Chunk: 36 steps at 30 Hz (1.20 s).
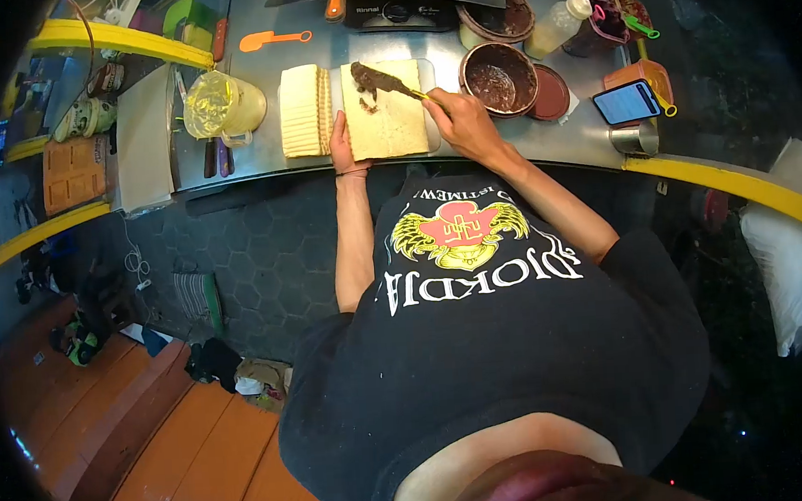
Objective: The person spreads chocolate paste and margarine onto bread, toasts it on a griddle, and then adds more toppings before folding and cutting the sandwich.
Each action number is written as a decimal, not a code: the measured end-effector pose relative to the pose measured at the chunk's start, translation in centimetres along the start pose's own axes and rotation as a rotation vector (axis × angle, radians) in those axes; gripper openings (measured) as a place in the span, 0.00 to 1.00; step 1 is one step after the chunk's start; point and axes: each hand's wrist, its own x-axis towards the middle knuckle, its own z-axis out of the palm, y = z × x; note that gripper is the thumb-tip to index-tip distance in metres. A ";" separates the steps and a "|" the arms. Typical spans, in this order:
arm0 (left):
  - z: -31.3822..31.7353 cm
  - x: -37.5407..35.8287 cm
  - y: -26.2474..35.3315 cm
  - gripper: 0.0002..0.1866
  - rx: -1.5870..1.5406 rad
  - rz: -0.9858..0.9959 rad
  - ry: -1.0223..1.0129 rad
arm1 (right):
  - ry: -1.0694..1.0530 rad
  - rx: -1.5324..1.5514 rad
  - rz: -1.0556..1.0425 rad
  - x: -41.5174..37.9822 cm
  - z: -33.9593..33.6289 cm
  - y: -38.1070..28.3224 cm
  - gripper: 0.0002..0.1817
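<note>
My right hand [467,129] is closed round the yellow handle of a spreading knife [386,81]. Dark brown spread, which looks like chocolate, coats its blade, lying over a pale rectangular slab of bread [394,133]. A few brown smears mark the bread's upper left part. At the bread's lower left edge, my left hand [343,148] grips the side, its fingers partly hidden. Left of it stands a stack of sliced bread [301,114]. Close to my right hand is an open tub of brown spread [500,79], with its round brown lid [549,93] beside it.
A cloudy plastic tub [225,107] and dark-handled knives [218,159] are at left. An orange spatula [275,40] lies behind the bread. A Rinnai stove [396,12] is at the back. Phone [626,103], metal cup [634,137] and bottle [560,26] are at right.
</note>
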 end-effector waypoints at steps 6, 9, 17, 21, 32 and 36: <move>0.1 0.9 0.3 0.24 -0.058 -0.112 -0.054 | -0.407 -0.157 0.022 -4.0 1.2 -1.8 0.07; 1.7 0.8 0.3 0.23 0.001 -0.090 0.015 | -0.602 -0.156 0.022 -4.6 -2.6 -2.7 0.11; 3.2 0.4 0.3 0.23 0.097 -0.036 -0.005 | -0.262 -0.143 0.100 2.5 -4.3 -1.6 0.13; 3.5 0.4 0.4 0.23 0.147 0.003 0.028 | -0.719 -0.003 -0.020 2.9 -4.4 -1.1 0.16; 2.9 0.5 0.5 0.23 0.195 0.047 0.048 | -0.462 -0.128 0.012 5.2 -6.2 0.8 0.15; 4.9 0.0 0.6 0.25 0.258 0.039 -0.070 | -0.477 -0.172 -0.110 5.8 -4.8 0.4 0.13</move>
